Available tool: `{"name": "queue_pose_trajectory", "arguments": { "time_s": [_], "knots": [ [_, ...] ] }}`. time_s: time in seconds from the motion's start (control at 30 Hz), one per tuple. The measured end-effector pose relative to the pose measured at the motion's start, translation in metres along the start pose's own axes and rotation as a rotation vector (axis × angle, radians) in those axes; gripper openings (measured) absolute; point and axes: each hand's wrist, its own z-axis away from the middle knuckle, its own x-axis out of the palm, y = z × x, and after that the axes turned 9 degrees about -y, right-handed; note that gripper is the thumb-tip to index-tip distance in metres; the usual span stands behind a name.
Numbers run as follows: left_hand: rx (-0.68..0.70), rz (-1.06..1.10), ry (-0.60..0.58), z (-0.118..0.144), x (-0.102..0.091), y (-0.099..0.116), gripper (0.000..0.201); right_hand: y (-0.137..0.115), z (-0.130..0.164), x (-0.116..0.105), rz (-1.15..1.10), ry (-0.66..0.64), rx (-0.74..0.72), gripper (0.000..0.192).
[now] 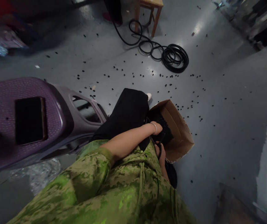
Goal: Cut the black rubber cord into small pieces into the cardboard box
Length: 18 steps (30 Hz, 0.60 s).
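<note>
My left hand (157, 128), with a silver bracelet at the wrist, is closed over the near side of an open cardboard box (178, 132). What its fingers hold is hidden by the hand and the dark background. Just below it, my right hand (160, 152) is closed around a black looped handle (159, 148), possibly that of scissors; the far end blends into the dark. Inside the box lies a heap of small black pieces (167, 130). The box stands tilted against my lap, beside my black trouser leg (130, 112).
A purple stool (54, 109) at left carries a phone (29, 120). Black tubing (175, 59) lies coiled ahead, near a wooden stool (155, 21) and another person's leg (114, 11). Many small black rings are scattered over the grey floor (228, 77). Clear plastic (46, 172) lies lower left.
</note>
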Motion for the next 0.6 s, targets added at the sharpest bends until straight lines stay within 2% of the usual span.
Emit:
{"name": "queue_pose_trajectory", "arguments": {
  "time_s": [0.27, 0.4, 0.6],
  "knots": [
    [0.03, 0.005, -0.032, -0.0086, 0.0082, 0.0024, 0.025, -0.0048, 0.0, -0.0008, 0.028, -0.012, -0.017, 0.041],
    [0.061, -0.066, -0.075, -0.0062, 0.0066, 0.0036, 0.02, -0.0062, -0.0002, -0.0012, 0.031, -0.009, -0.01, 0.04],
    [0.081, -0.063, -0.062, -0.0007, 0.0035, 0.0026, 0.022, -0.0041, -0.0011, 0.0017, 0.021, -0.015, -0.02, 0.039]
  ]
}}
